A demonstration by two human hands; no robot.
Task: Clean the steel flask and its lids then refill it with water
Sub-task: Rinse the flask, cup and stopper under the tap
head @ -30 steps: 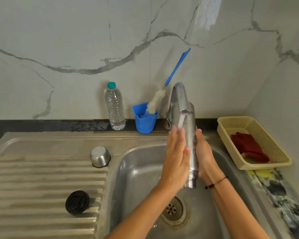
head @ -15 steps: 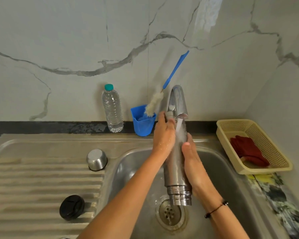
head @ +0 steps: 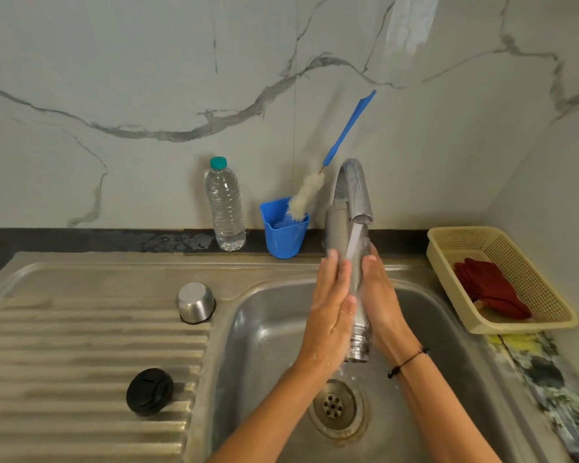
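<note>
Flask inverted over the sink, mouth just above the drain, base under the tap stream. My left hand and right hand press flat against opposite sides, fingers straight, neither grip clenched. Judgement: roll flask between palms, mouth downward. Left of sink: black lid, steel cap.

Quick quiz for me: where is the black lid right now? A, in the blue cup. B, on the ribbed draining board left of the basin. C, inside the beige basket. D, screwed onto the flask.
B: the black lid lies on the ribbed draining board, left of the basin, apart from the steel flask under the tap.
</note>
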